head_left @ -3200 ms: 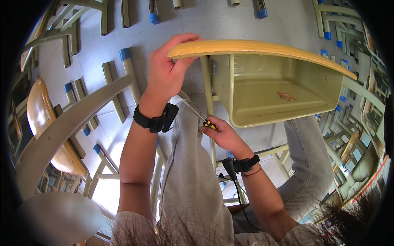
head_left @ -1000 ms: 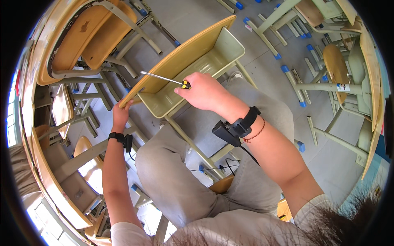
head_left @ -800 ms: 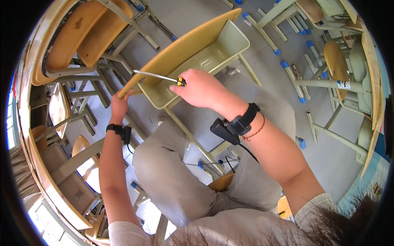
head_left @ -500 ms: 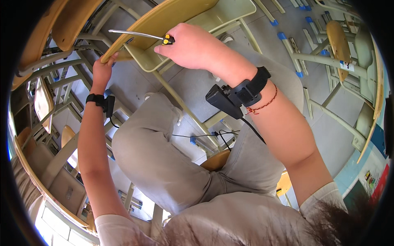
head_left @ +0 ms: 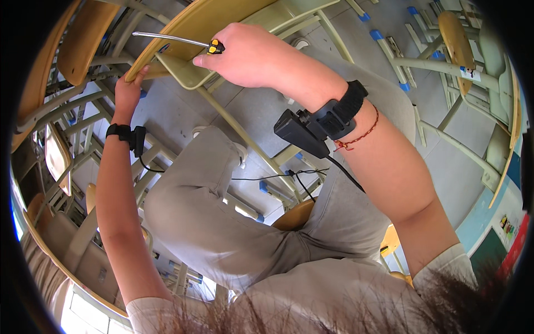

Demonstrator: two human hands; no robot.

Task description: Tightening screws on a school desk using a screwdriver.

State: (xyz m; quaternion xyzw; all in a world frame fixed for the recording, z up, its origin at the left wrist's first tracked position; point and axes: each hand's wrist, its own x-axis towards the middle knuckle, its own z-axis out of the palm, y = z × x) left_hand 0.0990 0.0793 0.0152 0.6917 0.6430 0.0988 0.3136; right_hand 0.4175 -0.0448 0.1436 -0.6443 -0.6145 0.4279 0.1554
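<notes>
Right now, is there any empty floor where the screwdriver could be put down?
Yes: bare grey floor lies between the left hand, the desk leg and the raised knee. More shows right of the right forearm. The left edge is crowded with chair frames.

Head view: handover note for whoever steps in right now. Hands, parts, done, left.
Right hand: closed on the screwdriver by its black and yellow handle; the metal shaft points to the person's left, along the upturned desk's underside.
Left hand: fingers hooked on the edge of the wooden desktop, steadying it.
Things: the desk lies tipped over, its metal storage tray facing the person, with one leg running over the lap. The person is seated on a chair.
Done: cannot tell; no loosened or removed screw shows.
Left: the tip's contact point is too small to see; check which screw it is on before turning.
</notes>
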